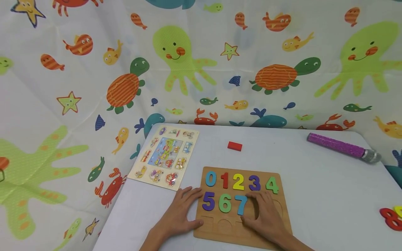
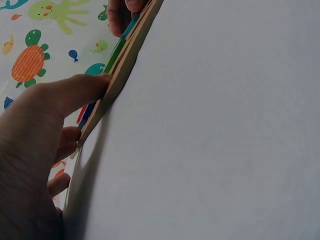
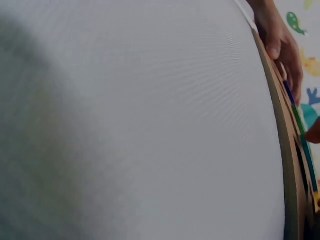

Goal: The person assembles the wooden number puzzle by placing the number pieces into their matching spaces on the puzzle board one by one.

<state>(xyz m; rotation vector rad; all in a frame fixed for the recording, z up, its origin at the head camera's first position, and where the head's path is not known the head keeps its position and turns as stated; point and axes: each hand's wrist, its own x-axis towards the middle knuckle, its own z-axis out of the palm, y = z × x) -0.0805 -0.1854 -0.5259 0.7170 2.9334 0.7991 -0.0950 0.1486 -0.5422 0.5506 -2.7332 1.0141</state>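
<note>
A wooden number board (image 1: pixel 220 232) lies on the table with coloured digits in its two upper rows, 0 to 4 and then 5 to 7. My left hand (image 1: pixel 180 212) rests at the board's left side, thumb and fingertips spread against the edge; in the left wrist view its thumb (image 2: pixel 85 92) touches that edge. Over the second row, my right hand (image 1: pixel 267 218) pinches the blue number 7 (image 1: pixel 241 204), fingertips by its top and thumb by its foot. The 7 lies at its slot; whether it is fully seated I cannot tell. The right palm partly covers the slots beside it.
A vehicle picture puzzle (image 1: pixel 185 167) lies back left, near a small red block (image 1: pixel 235 146). A purple glittery tube (image 1: pixel 337 144) lies back right. At the right edge are a red number 8 (image 1: pixel 392 219) and part of a yellow piece (image 1: pixel 399 210). A sea-animal cloth (image 1: pixel 201 69) hangs behind.
</note>
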